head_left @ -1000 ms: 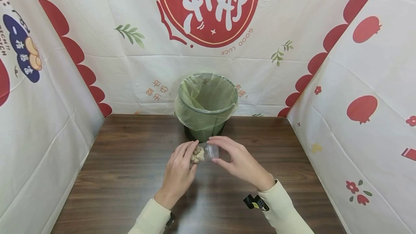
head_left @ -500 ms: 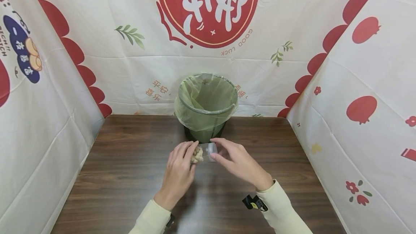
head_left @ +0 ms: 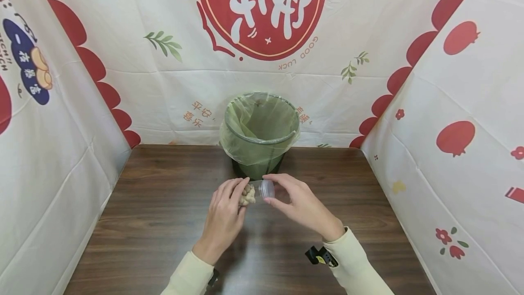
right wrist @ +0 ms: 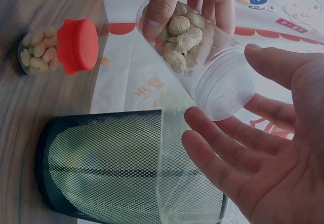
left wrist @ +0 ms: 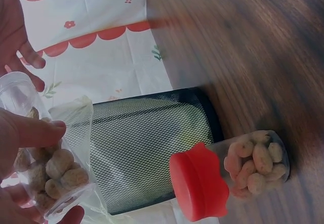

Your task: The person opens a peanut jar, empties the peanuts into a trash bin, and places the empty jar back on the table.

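Note:
My left hand (head_left: 224,215) grips a clear plastic jar (head_left: 257,190) by its base end, tilted on its side above the table. Unshelled peanuts (left wrist: 55,173) fill its lower part, behind the fingers. My right hand (head_left: 300,204) is at the jar's clear ridged end (right wrist: 228,84); its fingers are spread and fairly straight, with the thumb tip at the rim. Whether a clear lid sits on that end cannot be told. Both wrist views show a second jar (left wrist: 258,163) of peanuts with a red lid (right wrist: 78,46), upright on the table, hidden in the head view.
A mesh waste bin (right wrist: 111,165) with a pale green liner (head_left: 245,144) stands at the back of the dark wooden table (head_left: 151,204), just beyond my hands. Printed cloth (head_left: 172,90) hangs behind and along both sides.
The fingers of my right hand have closed in at the jar's end and then parted slightly. That end has swivelled a little; my left hand keeps its hold almost unmoved.

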Action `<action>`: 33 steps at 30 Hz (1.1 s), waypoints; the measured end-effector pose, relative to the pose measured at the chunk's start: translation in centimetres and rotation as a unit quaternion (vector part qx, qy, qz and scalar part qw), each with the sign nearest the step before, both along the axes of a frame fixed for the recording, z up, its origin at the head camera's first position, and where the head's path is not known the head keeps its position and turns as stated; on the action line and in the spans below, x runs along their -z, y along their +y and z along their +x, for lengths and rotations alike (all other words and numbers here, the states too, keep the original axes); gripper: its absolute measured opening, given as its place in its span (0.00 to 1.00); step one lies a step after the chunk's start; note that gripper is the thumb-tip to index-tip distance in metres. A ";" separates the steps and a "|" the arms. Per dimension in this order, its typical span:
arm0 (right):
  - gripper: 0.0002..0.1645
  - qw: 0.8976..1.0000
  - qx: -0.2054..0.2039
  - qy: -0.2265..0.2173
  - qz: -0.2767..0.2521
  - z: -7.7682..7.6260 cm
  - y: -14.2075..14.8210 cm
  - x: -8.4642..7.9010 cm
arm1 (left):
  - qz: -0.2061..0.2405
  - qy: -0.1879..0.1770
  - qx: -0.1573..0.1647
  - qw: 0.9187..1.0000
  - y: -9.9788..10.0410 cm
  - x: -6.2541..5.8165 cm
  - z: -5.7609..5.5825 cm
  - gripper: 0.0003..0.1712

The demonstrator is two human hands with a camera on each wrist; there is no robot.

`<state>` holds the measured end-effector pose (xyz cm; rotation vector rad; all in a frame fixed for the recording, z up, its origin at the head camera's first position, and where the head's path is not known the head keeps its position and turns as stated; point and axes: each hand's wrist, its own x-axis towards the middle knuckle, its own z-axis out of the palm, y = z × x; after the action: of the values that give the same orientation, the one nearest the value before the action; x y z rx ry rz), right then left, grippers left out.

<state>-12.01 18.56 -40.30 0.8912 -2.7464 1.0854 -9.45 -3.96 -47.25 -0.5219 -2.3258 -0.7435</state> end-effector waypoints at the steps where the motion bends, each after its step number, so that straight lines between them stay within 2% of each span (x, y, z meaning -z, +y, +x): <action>1: 0.32 1.000 -0.001 0.005 0.001 0.0 0.0 0.0 | 0.001 -0.003 0.000 1.000 0.0 0.0 0.0 0.44; 13: 0.33 0.997 -0.041 0.067 -0.005 0.0 0.2 0.0 | 0.011 -0.045 -0.001 0.999 0.0 0.0 0.1 0.46; 17: 0.34 0.996 -0.049 0.077 -0.001 0.0 0.2 0.0 | 0.015 -0.051 -0.001 0.999 0.1 -0.1 0.2 0.46; 21: 0.36 0.997 -0.045 0.066 0.002 0.0 0.2 -0.1 | 0.017 -0.052 -0.002 0.999 0.1 -0.2 0.3 0.46; 26: 0.38 0.999 -0.017 0.027 0.012 0.0 0.3 -0.1 | 0.012 -0.024 0.000 1.000 0.2 -0.2 0.2 0.45; 30: 0.35 1.000 -0.001 0.000 0.010 0.1 0.2 0.0 | 0.006 0.017 0.006 1.000 0.2 -0.2 0.2 0.44; 33: 0.32 1.000 0.004 -0.011 0.000 0.1 0.2 0.1 | 0.004 0.032 0.006 0.999 0.2 -0.2 0.1 0.44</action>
<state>-11.91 18.79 -40.38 0.8714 -2.7655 1.1003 -9.33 -3.74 -47.08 -0.5486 -2.2609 -0.7305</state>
